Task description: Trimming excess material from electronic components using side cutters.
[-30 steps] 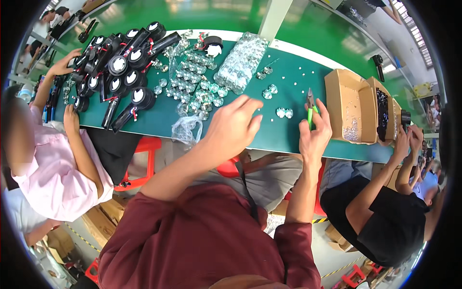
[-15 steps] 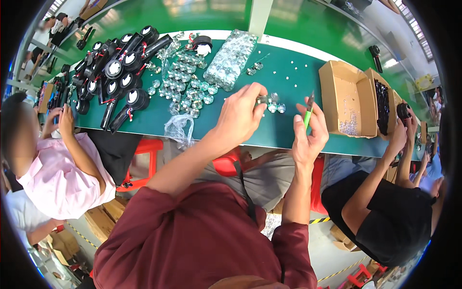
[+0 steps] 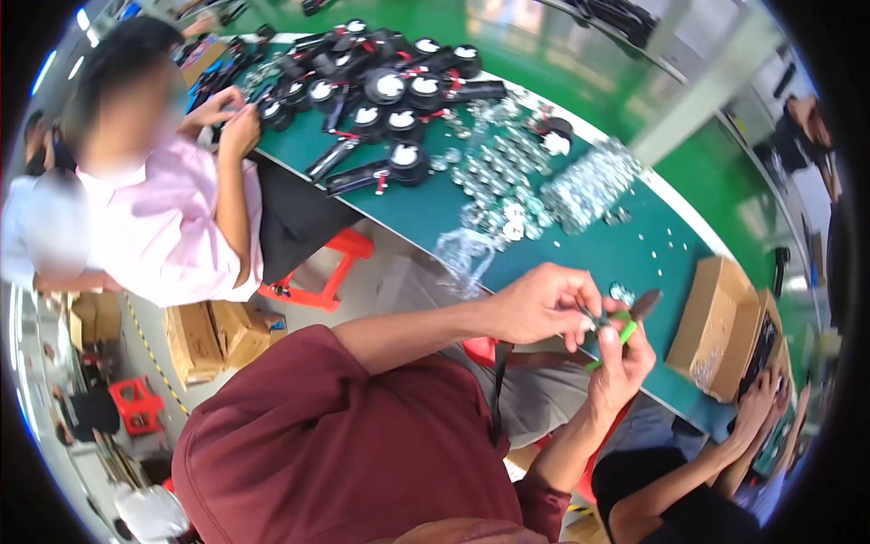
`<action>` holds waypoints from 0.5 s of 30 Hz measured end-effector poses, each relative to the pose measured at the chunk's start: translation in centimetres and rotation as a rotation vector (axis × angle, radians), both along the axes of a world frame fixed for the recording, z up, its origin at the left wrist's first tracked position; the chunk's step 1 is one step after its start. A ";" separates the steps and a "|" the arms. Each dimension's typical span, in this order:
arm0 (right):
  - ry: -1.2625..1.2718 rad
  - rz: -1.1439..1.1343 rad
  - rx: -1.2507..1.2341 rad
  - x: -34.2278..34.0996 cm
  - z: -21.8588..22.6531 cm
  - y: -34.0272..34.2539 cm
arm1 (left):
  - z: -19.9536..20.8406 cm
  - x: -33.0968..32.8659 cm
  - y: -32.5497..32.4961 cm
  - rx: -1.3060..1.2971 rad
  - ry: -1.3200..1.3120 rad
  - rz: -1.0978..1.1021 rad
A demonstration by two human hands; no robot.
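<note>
My left hand pinches a small dark, metal-and-green part between thumb and fingertips. Held in my right hand is a green-handled tool with a dark, flat metal tip pointing up and away; its exact kind is unclear. Both hands meet at the table's front edge, the right fingertips close against the part. Just beyond them lie a few similar small parts, partly hidden by my fingers.
Rows of small parts and a bundle in clear wrap lie beyond crumpled plastic. Black round-headed devices pile up at far left. Cardboard boxes stand at right. Co-workers sit on both sides, a pink shirt at left.
The view has swung, so the table now slants down to the right. My hands have come together, bringing the part in my left hand up to the tool in my right.
</note>
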State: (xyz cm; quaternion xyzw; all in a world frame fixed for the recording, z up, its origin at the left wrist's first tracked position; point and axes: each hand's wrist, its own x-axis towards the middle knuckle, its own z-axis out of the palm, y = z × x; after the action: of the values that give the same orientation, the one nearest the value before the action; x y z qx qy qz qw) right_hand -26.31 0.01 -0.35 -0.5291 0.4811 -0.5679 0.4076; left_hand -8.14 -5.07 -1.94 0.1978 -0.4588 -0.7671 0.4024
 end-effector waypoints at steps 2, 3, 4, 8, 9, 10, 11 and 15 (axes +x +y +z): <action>-0.122 0.076 0.036 -0.2 -0.8 0.0 | 0.1 0.6 -0.2 -0.002 0.039 -0.035; -0.189 0.133 0.037 -0.4 -1.1 -0.1 | 0.1 1.0 -0.4 -0.009 0.040 -0.066; -0.255 0.159 0.067 -0.4 -1.3 -0.4 | 0.4 1.2 -0.5 -0.019 0.036 -0.072; -0.194 0.147 0.113 0.1 -0.8 -0.7 | -0.1 1.7 -0.8 0.002 0.092 -0.054; -0.134 0.142 0.105 0.4 -0.6 -0.9 | -0.2 2.0 -0.9 0.013 0.056 -0.049; 0.018 0.071 0.066 1.0 -0.4 -0.8 | -0.2 2.1 -1.0 0.025 0.020 -0.045; 0.217 0.003 0.031 2.0 0.3 -0.7 | -0.2 2.0 -0.7 0.017 -0.084 0.052; 0.606 -0.163 -0.129 3.8 1.6 0.0 | 0.7 1.4 0.5 -0.046 -0.296 0.237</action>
State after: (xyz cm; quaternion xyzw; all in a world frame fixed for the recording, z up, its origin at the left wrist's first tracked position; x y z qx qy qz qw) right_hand -22.47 0.06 1.20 -0.6585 0.5845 -0.4446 0.1648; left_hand -6.73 -4.57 -1.24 0.3518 -0.5041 -0.6661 0.4223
